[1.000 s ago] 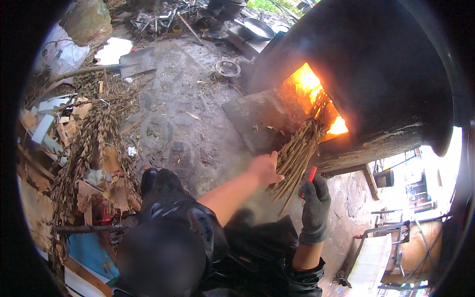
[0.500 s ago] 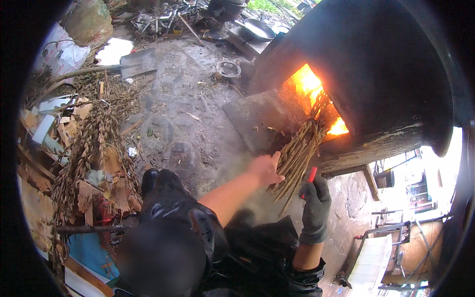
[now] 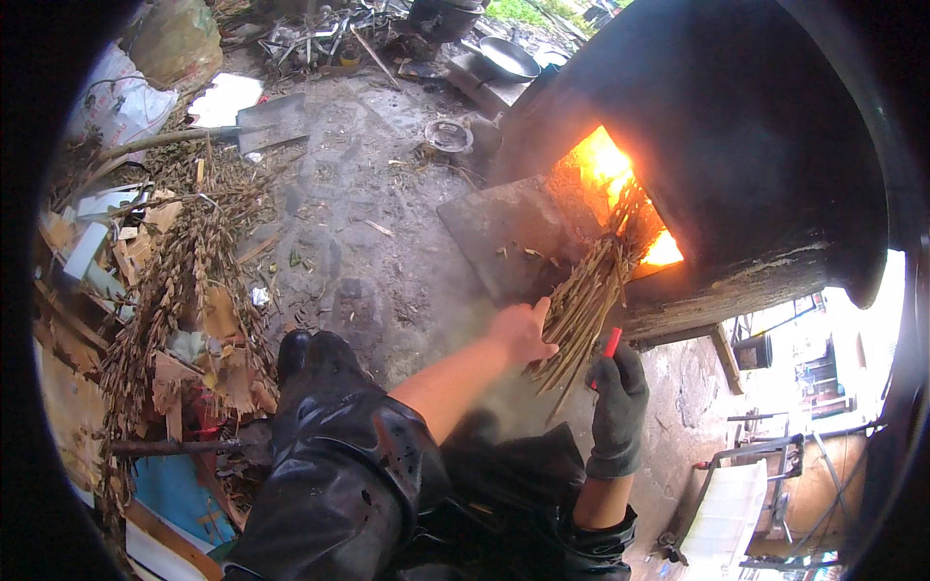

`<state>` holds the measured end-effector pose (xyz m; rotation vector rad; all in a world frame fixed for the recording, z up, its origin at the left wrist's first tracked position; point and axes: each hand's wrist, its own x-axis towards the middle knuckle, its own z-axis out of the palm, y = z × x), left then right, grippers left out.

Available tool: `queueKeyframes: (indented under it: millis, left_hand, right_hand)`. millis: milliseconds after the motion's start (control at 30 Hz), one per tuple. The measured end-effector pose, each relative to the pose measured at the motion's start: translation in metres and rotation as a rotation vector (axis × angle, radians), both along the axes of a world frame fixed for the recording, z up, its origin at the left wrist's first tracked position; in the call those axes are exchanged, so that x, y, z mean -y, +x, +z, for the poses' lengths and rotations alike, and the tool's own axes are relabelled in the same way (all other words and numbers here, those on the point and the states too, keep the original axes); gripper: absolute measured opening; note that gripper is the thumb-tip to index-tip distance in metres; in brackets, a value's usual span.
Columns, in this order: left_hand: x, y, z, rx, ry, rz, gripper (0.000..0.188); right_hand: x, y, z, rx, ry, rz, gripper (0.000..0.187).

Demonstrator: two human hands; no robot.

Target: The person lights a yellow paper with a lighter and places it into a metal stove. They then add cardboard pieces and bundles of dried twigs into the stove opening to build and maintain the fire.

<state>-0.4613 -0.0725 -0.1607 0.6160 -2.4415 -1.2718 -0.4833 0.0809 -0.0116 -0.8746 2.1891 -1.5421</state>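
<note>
A bundle of dry stalks (image 3: 591,295) slants into the square opening of a large black drum-shaped stove (image 3: 756,145). Its far end lies in bright flames (image 3: 605,165). My bare left hand (image 3: 523,331) is closed on the near left side of the bundle, thumb and index finger showing; the other fingers are hidden by the stalks. My right hand (image 3: 618,412), in a dark grey glove, is closed round a slim red stick-like object (image 3: 612,342) just right of the stalks' loose ends. What kind of object it is, I cannot tell.
A flat plate (image 3: 484,228) lies below the stove's opening. On the left, dry plants (image 3: 184,281), cardboard and wood scraps are heaped beside a shovel (image 3: 273,121). A pan (image 3: 509,60) stands far back. A wheeled metal frame (image 3: 736,494) stands at the lower right.
</note>
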Motion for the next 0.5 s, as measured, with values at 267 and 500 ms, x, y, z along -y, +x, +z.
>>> queueKeyframes:
  millis: [267, 500]
  left_hand:
    - [0.0, -0.0005, -0.0003, -0.005, -0.018, -0.003, 0.083]
    - [0.0, 0.0029, 0.0027, -0.004, -0.013, -0.008, 0.081]
  right_hand:
    - [-0.002, -0.0022, -0.0018, 0.026, -0.016, 0.016, 0.028]
    - [-0.0017, -0.0003, -0.0005, 0.005, -0.035, 0.023, 0.029]
